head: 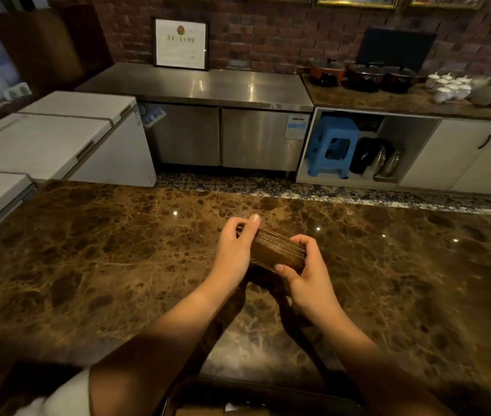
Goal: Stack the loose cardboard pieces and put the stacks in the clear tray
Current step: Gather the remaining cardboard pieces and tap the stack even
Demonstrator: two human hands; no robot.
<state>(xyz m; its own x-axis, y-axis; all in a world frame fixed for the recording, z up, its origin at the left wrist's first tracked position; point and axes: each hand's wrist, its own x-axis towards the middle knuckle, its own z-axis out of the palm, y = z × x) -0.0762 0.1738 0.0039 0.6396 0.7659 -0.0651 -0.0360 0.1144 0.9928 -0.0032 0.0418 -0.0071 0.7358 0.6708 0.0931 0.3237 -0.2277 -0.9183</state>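
A stack of brown cardboard pieces (274, 249) is held just above the brown marble counter (103, 265), near its middle. My left hand (233, 250) grips the stack's left end, fingers curled over the top. My right hand (307, 271) grips the right end, thumb on the near face and fingers behind. The stack's layered edges face up and tilt down to the right. At the bottom edge a dark-rimmed tray (238, 397) shows between my forearms; only part of it is in view.
White chest freezers (58, 136) stand to the left beyond the counter. A steel cabinet (220, 115) lines the far brick wall, with a blue stool (331, 145) in an open shelf. Pots (364, 76) and white cups (448, 85) sit on the far right counter.
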